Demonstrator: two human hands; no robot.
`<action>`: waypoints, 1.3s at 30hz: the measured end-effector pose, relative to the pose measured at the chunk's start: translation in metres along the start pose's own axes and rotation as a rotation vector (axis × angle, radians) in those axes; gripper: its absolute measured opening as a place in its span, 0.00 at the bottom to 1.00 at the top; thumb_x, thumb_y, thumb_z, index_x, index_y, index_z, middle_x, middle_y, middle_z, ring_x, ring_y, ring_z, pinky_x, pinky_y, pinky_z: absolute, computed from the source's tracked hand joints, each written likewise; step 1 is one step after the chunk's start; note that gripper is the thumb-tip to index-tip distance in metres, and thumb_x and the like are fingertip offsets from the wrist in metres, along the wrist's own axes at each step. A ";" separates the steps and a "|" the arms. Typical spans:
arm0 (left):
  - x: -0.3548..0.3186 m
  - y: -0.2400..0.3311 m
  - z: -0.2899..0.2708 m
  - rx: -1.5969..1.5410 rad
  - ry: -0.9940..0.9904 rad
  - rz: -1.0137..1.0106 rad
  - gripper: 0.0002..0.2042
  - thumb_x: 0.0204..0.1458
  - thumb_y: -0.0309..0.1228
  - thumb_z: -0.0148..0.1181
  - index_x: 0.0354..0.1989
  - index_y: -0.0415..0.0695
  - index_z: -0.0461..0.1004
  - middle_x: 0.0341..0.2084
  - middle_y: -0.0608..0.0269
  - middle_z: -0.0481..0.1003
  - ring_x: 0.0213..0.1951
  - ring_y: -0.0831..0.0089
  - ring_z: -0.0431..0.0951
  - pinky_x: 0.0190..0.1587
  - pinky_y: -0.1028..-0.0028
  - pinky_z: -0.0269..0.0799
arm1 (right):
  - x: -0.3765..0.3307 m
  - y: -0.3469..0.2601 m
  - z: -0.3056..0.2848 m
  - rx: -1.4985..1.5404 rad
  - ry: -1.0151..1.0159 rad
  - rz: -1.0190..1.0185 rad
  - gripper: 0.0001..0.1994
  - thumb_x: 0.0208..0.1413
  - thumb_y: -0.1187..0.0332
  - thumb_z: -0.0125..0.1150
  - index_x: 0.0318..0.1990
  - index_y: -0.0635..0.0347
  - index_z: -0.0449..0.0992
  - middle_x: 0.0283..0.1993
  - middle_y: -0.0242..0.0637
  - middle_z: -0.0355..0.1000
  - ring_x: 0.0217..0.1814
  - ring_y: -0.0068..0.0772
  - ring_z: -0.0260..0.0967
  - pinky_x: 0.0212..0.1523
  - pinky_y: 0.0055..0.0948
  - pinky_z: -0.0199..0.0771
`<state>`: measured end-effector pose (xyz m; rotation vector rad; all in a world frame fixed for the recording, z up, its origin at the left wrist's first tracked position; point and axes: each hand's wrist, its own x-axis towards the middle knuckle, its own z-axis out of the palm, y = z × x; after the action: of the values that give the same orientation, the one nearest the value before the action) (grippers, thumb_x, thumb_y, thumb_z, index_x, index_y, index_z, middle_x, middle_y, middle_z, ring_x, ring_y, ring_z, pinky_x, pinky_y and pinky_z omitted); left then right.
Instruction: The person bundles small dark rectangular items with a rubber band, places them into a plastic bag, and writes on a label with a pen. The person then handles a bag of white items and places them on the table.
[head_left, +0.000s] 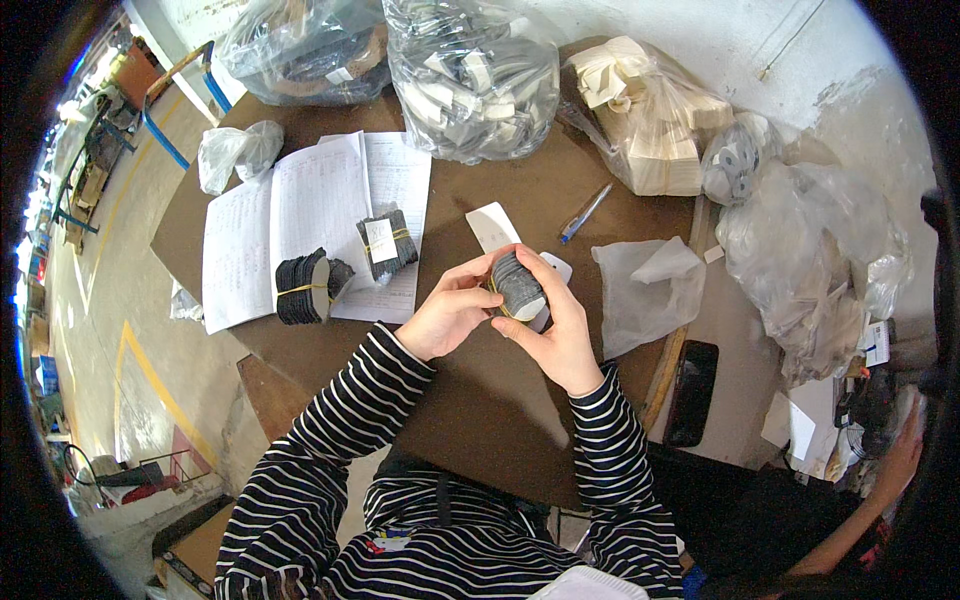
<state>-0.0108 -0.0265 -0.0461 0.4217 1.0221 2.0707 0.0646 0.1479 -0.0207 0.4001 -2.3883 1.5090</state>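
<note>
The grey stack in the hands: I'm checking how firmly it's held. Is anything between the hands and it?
Nothing visible. Both the left hand and the right hand grip the grey stack directly, bare fingers on its sides above the brown table.

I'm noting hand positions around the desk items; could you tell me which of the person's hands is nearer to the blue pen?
Right. The right hand, gripping the dark bundle, sits just below the blue pen; the left hand holds the bundle's far side, further left.
</note>
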 end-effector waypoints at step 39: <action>-0.007 0.014 0.005 0.880 0.093 0.246 0.24 0.42 0.25 0.76 0.49 0.38 0.75 0.45 0.58 0.77 0.48 0.70 0.77 0.55 0.71 0.70 | -0.007 -0.004 -0.006 0.381 0.110 0.305 0.12 0.59 0.78 0.63 0.49 0.71 0.78 0.50 0.37 0.72 0.50 0.24 0.71 0.48 0.22 0.74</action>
<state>-0.0105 -0.0342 -0.0320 0.9243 2.0061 1.7469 0.0727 0.1527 -0.0175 0.0240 -2.1464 2.0719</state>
